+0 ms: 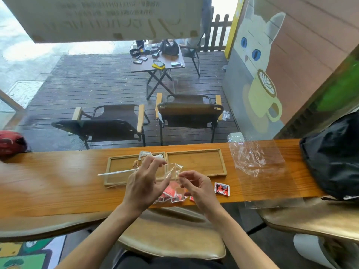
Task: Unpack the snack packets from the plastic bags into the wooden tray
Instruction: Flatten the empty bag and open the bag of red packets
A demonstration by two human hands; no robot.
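My left hand [144,183] and my right hand [196,186] hold up a clear plastic bag [173,170] between them, each pinching one side of it above the counter's near edge. Below the hands lie several red snack packets [171,195] inside clear plastic. One red packet [222,188] lies alone to the right. Two wooden trays sit side by side behind the hands. The left tray [116,166] holds a wrapped brown snack [137,163] and crumpled clear wrap. Nothing lies in the right tray [196,161]. A white stick [114,173] crosses the left tray.
Crumpled and flat clear plastic bags [258,166] lie on the wooden counter [58,183] to the right. A black bag [334,152] sits at the far right, a red helmet [11,142] at the far left. Tan stools stand below the counter.
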